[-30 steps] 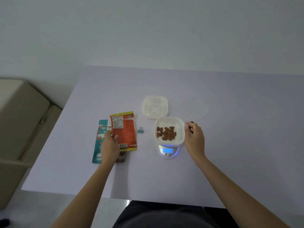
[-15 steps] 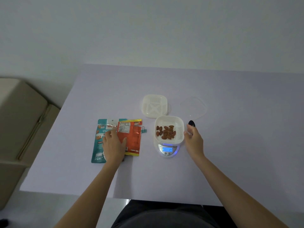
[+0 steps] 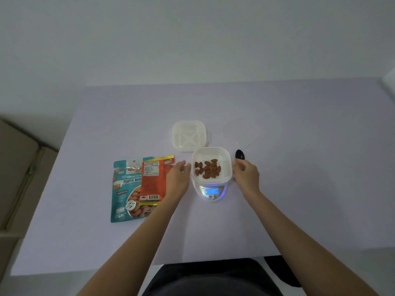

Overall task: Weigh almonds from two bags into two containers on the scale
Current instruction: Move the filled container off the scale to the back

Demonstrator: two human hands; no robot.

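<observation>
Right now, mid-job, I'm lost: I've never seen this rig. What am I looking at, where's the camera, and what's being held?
No machine here: these are a person's two bare hands, filmed by one camera on their head, looking down at a table. On it a scale reads 19 under a white basket of almonds. A second basket and a clear lid lie behind. Two bags lie to the left, the orange bag partly over the teal bag. The left hand is open beside the basket, holding nothing. The right hand grips a black spoon at the basket's other side.
</observation>
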